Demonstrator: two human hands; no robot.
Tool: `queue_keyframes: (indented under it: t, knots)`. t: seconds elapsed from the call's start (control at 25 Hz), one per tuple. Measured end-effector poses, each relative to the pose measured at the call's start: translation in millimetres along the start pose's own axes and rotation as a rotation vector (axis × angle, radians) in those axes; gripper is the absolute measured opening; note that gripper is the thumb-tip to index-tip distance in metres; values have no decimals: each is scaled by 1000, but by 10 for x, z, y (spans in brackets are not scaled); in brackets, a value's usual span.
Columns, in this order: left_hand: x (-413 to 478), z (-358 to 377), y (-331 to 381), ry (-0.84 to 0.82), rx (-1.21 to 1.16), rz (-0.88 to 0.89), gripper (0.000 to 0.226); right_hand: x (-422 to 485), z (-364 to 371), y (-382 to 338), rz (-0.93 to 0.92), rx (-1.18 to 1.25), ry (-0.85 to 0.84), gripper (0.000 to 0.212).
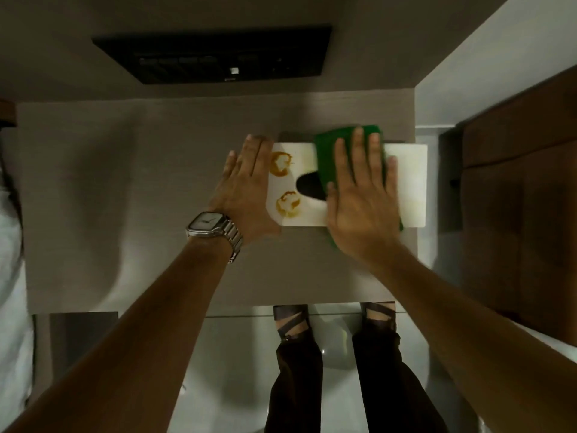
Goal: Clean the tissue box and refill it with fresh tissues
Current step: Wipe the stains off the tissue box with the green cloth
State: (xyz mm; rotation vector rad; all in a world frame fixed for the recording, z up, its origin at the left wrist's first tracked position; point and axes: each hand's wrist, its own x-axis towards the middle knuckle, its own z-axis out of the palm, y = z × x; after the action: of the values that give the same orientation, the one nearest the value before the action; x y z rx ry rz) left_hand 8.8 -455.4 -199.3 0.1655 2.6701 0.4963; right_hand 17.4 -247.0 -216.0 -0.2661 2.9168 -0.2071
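A white tissue box [406, 182] lies flat on the grey table, near its right edge. Its top has a dark oval slot [309, 187] and two brown ring stains [282, 164] on the left part. My right hand [362, 195] lies flat, fingers spread, pressing a green cloth [324, 154] onto the middle of the box top. My left hand [246, 185], with a metal watch on the wrist, rests flat against the box's left end, fingers straight. No tissues show in the slot.
The grey table [140, 198] stretches to the left of the box. A black keyboard-like device [215, 54] sits at the back. A brown wooden cabinet [524, 198] stands to the right. My legs and feet show below the table's front edge.
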Motion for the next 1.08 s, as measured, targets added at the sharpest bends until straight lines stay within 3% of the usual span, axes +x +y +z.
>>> queue_keyframes:
  t: [0.12, 0.2, 0.36, 0.48, 0.6, 0.72, 0.8, 0.92, 1.0, 1.08]
  knots:
    - [-13, -12, -2, -6, 7, 4, 143, -23, -152, 441, 197, 36, 21, 64]
    - [-7, 13, 33, 5, -3, 0, 141, 69, -166, 371, 263, 26, 55, 64]
    - [-68, 19, 38, 22, 16, -45, 141, 207, 12, -308, 34, 13, 38, 63]
    - [-245, -15, 24, 10, 28, -90, 138, -23, 58, -184, -124, 20, -27, 65]
    - [-291, -28, 26, -2, 0, -95, 137, -138, -47, 356, 91, 41, -11, 63]
    - [-263, 11, 45, -11, -9, -98, 139, 53, -87, 313, 285, 45, 62, 68]
    - [-259, 43, 51, -4, -10, -106, 142, 186, -28, -108, 202, 36, 80, 74]
    - [-265, 52, 53, -6, 14, -108, 147, 91, 93, -504, -70, 36, 18, 68]
    - [-270, 25, 38, -6, 13, -112, 145, -33, 100, -334, -183, 30, -24, 66]
    - [-278, 7, 21, -11, 12, -106, 141, -168, 56, 21, -120, -5, -10, 66]
